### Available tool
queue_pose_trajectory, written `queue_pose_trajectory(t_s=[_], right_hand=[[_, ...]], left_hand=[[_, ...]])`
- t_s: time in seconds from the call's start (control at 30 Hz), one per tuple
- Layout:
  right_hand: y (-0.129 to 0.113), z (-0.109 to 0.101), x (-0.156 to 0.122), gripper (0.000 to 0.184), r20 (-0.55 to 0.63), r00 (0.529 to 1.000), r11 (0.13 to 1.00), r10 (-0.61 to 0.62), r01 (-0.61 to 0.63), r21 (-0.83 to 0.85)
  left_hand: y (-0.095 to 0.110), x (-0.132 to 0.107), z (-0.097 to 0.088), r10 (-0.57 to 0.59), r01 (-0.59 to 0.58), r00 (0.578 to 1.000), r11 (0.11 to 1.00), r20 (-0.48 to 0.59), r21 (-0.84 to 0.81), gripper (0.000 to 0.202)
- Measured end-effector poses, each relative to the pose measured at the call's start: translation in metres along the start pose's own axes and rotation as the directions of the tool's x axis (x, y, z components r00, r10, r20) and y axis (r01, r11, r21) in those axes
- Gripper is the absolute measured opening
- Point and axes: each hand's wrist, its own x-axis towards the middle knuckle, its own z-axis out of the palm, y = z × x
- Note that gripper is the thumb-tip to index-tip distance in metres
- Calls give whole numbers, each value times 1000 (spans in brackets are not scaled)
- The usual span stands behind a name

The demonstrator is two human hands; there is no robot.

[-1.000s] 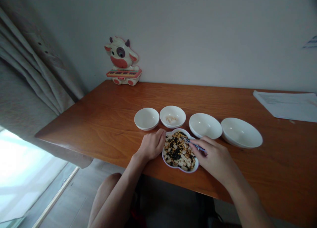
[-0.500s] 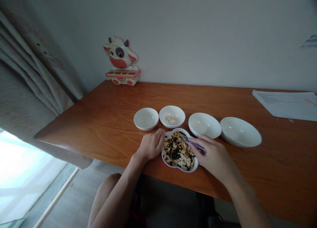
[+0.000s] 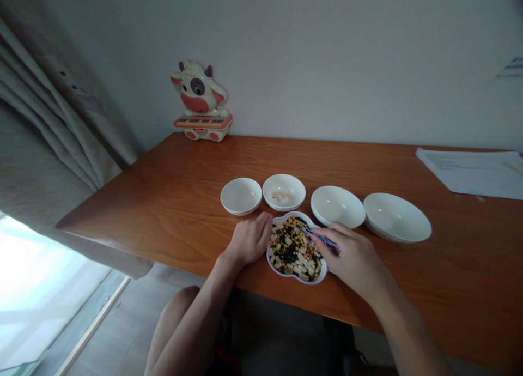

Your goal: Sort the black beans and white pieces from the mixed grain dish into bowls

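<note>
My right hand [image 3: 352,261] holds slim blue tweezers [image 3: 321,237], their tips reaching over a white cloud-shaped plate [image 3: 295,279]. That plate carries a mix of pale beans, yellow grains and dark seeds [image 3: 292,250]. My left hand [image 3: 250,238] rests on the table, its fingertips at the plate's upper left rim, and it holds nothing. Behind the plate stand several white bowls; the second from the left, a small bowl [image 3: 284,192], has a few pale beans in it. The tweezer tips are partly hidden among the mix.
Other white bowls [image 3: 241,196] [image 3: 338,206] [image 3: 397,217] flank it on the wooden table [image 3: 143,201]. A cow-shaped toy keyboard [image 3: 201,106] stands at the back, papers [image 3: 469,171] lie at the right, and a curtain [image 3: 53,120] hangs left.
The view has shifted very slightly. My right hand sits a little further left over the plate, still holding the tweezers. My left hand has stayed in place.
</note>
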Motion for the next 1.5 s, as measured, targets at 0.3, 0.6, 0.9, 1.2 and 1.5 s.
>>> queue_pose_trajectory(t_s=[0.3,0.6,0.9,1.2,1.5], right_hand=[[-1,-14,0,14,-166,985,999,-42,45,14],[23,-36,-1,16,-321,947,983,5,-64,-174],[21,-35,-2,18,-269,963,988,29,-68,-137],[4,-25,-1,17,-74,996,998,-42,39,-42],[3,-20,-2,22,31,999,998,40,-38,-55]], left_hand=[[-2,0,3,-7,7,1000,1000,3,-15,34],[-1,0,1,-5,5,1000,1000,0,-17,34],[0,-1,-1,-12,12,1000,1000,4,-23,32],[-1,0,3,-3,3,1000,1000,-4,-5,33],[1,0,0,-6,6,1000,1000,4,-7,33]])
